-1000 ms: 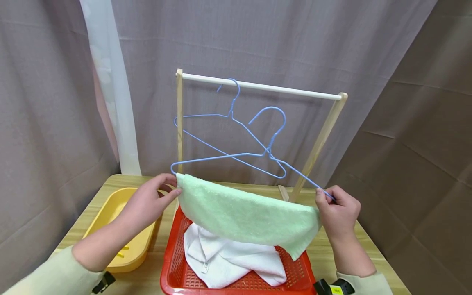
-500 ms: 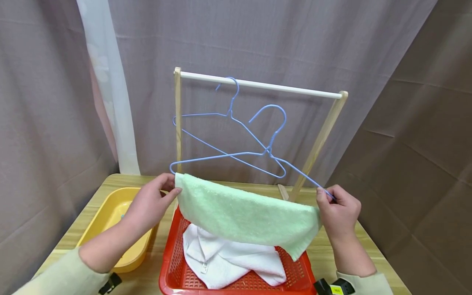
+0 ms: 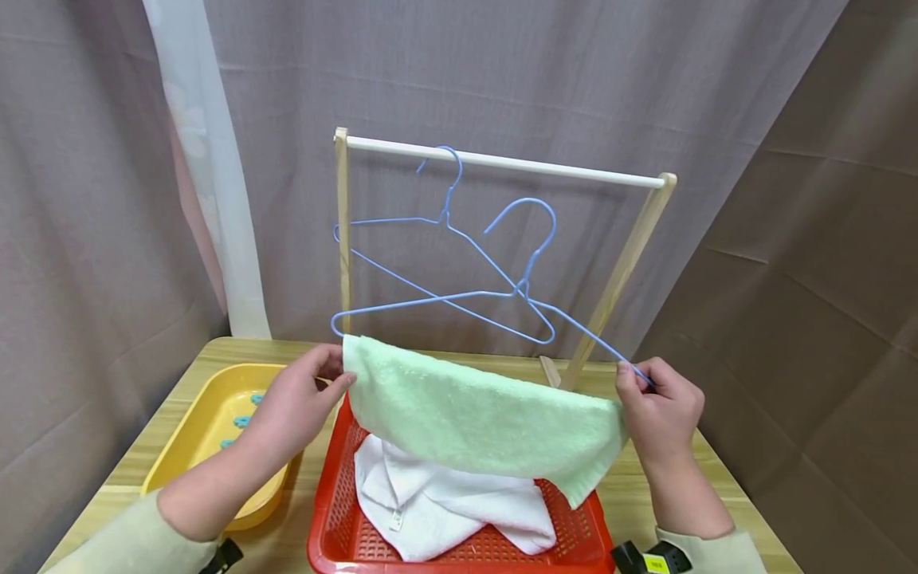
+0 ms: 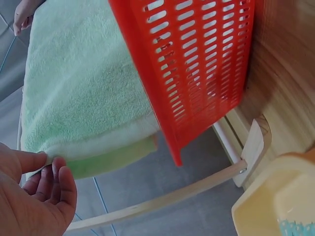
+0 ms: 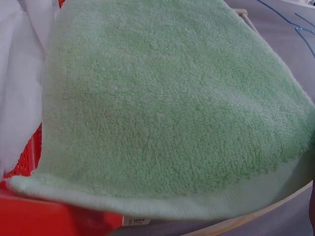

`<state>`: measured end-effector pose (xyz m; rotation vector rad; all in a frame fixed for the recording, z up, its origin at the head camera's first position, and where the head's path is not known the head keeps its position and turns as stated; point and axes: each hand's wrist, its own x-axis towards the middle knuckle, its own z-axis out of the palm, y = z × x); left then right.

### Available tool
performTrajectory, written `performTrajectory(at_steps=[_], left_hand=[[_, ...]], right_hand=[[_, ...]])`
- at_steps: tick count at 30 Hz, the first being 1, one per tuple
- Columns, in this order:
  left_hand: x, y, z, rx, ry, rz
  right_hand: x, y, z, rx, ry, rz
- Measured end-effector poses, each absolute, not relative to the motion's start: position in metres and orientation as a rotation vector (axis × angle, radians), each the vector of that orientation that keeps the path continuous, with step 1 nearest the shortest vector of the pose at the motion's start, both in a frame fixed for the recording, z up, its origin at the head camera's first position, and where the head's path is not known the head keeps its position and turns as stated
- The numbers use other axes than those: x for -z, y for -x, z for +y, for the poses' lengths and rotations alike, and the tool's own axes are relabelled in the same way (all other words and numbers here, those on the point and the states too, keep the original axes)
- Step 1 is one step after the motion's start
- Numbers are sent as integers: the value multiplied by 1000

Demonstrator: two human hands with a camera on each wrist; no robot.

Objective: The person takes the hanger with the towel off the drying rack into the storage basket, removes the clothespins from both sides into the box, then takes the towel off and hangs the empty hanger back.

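A light green towel [image 3: 480, 414] hangs folded over the lower part of a blue wire hanger [image 3: 430, 301], whose hook points up and is free of the rail. My left hand [image 3: 297, 395] pinches the towel's left top corner between thumb and fingers, as the left wrist view also shows. At the other end my right hand [image 3: 660, 410] grips the hanger's right corner, thumb on top, beside the towel's right edge. The right wrist view is filled mostly by the towel's fuzzy face; that hand is almost wholly out of it.
Behind stands a wooden rack with a white rail [image 3: 574, 171], a second blue hanger [image 3: 449, 211] hooked on it. Below the towel, a red basket [image 3: 331, 510] holds a white cloth [image 3: 445, 502]. A yellow tray [image 3: 179, 434] with several teal pieces sits at the left.
My left hand has shifted very slightly at the towel's corner. The left forearm moved a little right, uncovering teal pieces in the yellow tray. The right hand keeps its grip.
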<state>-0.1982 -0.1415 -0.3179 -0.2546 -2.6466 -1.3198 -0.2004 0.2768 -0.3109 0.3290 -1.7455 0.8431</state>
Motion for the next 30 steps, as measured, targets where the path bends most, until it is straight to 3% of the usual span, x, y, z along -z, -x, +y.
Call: performTrajectory(at_steps=[30], left_hand=[[341, 192, -128, 1346, 312, -2626]], right_hand=[[313, 201, 276, -848, -293, -1760]])
